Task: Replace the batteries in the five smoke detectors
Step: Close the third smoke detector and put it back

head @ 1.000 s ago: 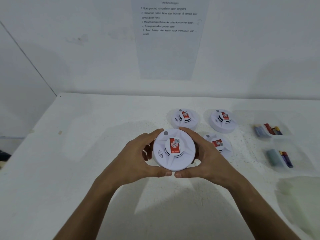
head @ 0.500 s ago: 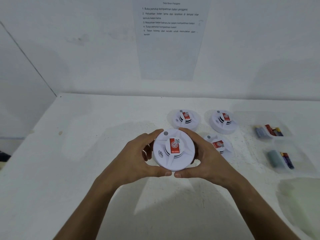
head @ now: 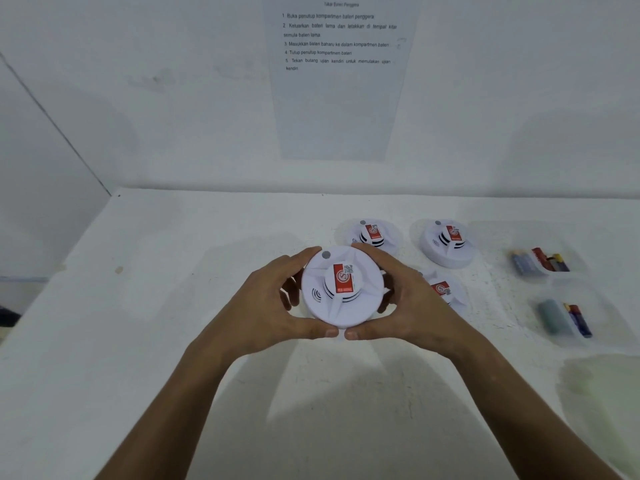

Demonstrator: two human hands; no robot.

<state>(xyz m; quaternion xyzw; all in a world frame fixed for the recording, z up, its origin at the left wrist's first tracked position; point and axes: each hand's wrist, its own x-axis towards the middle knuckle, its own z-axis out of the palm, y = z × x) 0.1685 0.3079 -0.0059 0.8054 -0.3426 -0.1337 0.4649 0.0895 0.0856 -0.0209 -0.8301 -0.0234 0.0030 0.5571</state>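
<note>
A round white smoke detector (head: 341, 289) with a red label is held above the white table (head: 173, 271), face up. My left hand (head: 273, 306) grips its left rim and my right hand (head: 405, 306) grips its right rim, thumbs nearly meeting at the near edge. Three more detectors lie on the table behind and to the right: one far centre (head: 372, 233), one far right (head: 448, 242), and one (head: 445, 292) partly hidden behind my right hand. Two clear trays hold batteries: the far tray (head: 540, 261) and the near tray (head: 564, 317).
A printed instruction sheet (head: 339, 74) hangs on the wall behind the table. The table's left edge runs diagonally from the back left corner toward me. A faint clear container (head: 602, 386) sits at the right edge.
</note>
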